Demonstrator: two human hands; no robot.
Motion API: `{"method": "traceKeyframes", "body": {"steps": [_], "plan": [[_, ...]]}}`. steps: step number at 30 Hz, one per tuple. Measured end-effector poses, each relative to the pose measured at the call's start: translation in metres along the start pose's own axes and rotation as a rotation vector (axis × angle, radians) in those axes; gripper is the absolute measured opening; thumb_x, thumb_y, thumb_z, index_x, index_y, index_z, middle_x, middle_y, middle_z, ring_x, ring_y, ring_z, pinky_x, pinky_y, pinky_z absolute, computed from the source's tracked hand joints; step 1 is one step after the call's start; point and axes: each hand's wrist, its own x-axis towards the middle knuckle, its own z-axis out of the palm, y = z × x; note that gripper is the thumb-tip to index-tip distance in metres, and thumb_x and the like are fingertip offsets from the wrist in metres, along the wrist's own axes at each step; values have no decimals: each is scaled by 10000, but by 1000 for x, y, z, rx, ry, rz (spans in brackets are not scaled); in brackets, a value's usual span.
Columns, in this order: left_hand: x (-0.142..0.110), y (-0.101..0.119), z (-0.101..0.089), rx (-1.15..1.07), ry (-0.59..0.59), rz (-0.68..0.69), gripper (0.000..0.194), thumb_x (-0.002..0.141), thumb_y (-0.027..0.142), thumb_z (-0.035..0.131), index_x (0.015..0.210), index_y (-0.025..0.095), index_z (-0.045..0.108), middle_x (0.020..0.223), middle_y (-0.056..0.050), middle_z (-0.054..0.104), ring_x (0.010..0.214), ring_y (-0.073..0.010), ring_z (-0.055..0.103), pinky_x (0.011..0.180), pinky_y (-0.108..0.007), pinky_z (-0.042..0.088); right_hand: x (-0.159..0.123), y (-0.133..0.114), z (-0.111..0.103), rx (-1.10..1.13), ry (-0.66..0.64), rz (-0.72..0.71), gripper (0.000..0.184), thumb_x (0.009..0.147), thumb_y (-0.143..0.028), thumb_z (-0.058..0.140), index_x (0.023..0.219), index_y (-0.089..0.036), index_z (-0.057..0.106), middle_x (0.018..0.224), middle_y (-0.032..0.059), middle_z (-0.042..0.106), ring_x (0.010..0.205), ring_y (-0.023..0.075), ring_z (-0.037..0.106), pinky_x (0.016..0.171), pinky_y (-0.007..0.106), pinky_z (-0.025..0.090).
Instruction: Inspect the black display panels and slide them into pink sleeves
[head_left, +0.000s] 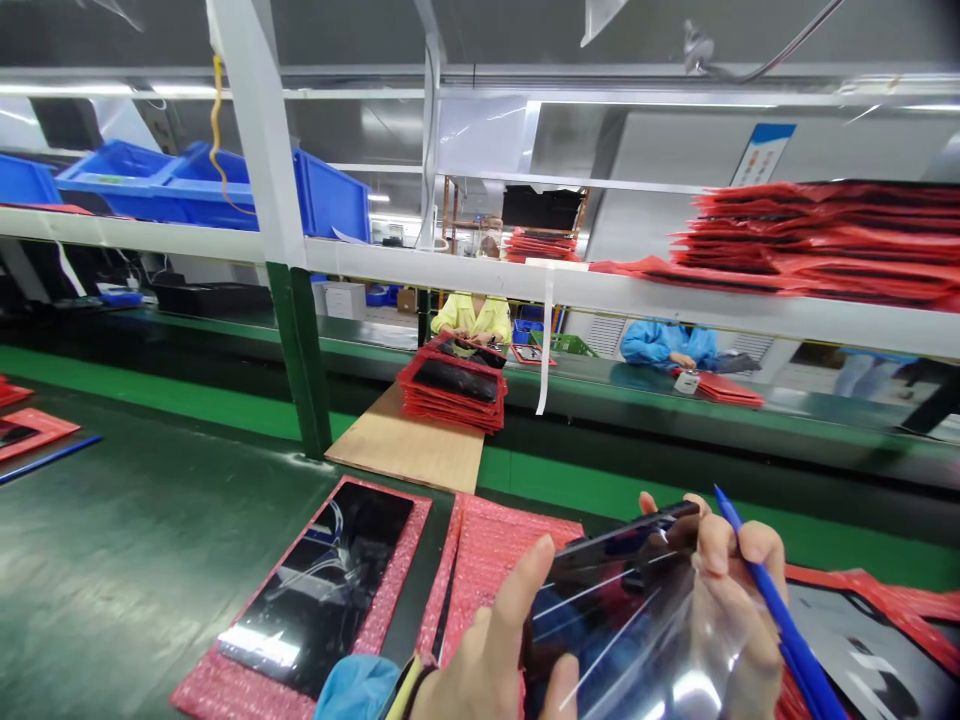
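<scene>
My left hand (491, 655) grips the left edge of a glossy black panel (600, 610), thumb on its face. My right hand (731, 590) pinches a clear film (660, 650) that lifts off the panel's right side, and a blue pen-like tool (780, 620) lies between its fingers. The panel is held tilted above a red bubble-wrap sleeve (491, 560) on the green worktop (135, 560). To the left, a second black panel (319, 590) lies flat on another red sleeve.
A stack of red-wrapped panels (454, 392) rests on a brown board (412, 450) ahead. Red sleeves are piled on the upper shelf (817, 240), with blue bins (187, 185) at left. Beyond the conveyor, two other people (474, 318) work. A white-and-green post (296, 340) stands close ahead.
</scene>
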Motion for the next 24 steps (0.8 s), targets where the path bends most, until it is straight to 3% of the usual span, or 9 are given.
{"method": "traceKeyframes", "body": {"steps": [7,13,20,24], "plan": [[26,0,17,-103,-77,37,605,926,412,563,1462,219,358,1364,-156,548,1087,-264,640,916,-504,538,-1,10,-6,16,-29,73,308,666,-192,734,873,-277,523,742,-47,392,1075,196,503,1142,582,287],[25,0,20,-145,-97,-13,884,763,394,726,1519,317,274,1226,-94,682,1009,-291,698,936,-377,556,-1,14,-6,64,-49,81,254,729,-114,672,884,-259,531,756,-46,408,1054,169,518,1162,578,261],[25,2,20,-155,-74,-80,803,691,456,742,1429,335,451,1211,-83,692,1039,-326,684,914,-392,566,1,19,-15,82,-77,107,257,750,-97,663,900,-258,530,756,-50,422,1036,168,531,1162,561,266],[20,3,21,-167,-63,-118,798,762,420,693,1478,309,359,1223,-97,684,1004,-288,697,918,-373,550,3,18,-21,-6,-75,143,257,740,-127,695,873,-259,518,751,-56,430,991,184,544,1167,590,179]]}}
